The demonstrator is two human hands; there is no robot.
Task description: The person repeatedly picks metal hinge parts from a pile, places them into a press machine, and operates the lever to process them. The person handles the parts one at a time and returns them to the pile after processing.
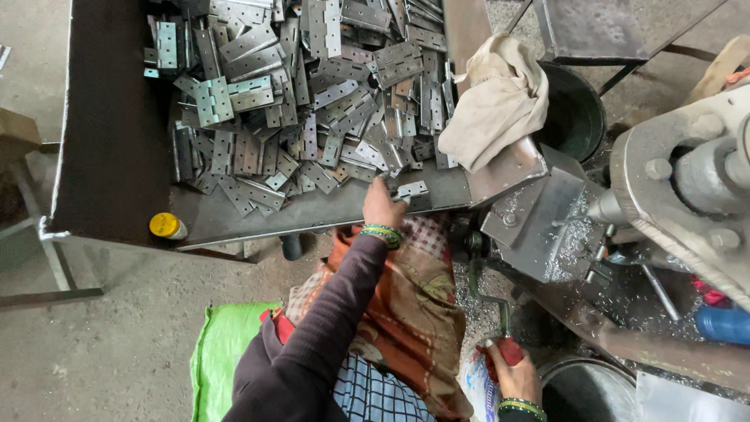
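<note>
My left hand (380, 206) reaches out to the near edge of a metal tray (117, 156) and closes on a small silver hinge (412, 190) at the front of a big pile of metal hinges (305, 94). Green bangles sit on that wrist. My right hand (513, 375), low at the right, grips the red-wrapped handle (506, 349) of a lever on the drilling machine (687, 195). Patterned cloth covers my lap between the two arms.
A beige rag (496, 101) lies over the tray's right corner. A yellow-capped container (166, 227) stands on the tray's front edge. A dark bucket (574, 117) is behind the machine, metal shavings cover its table (547, 227), and a green sack (223, 352) lies on the concrete floor.
</note>
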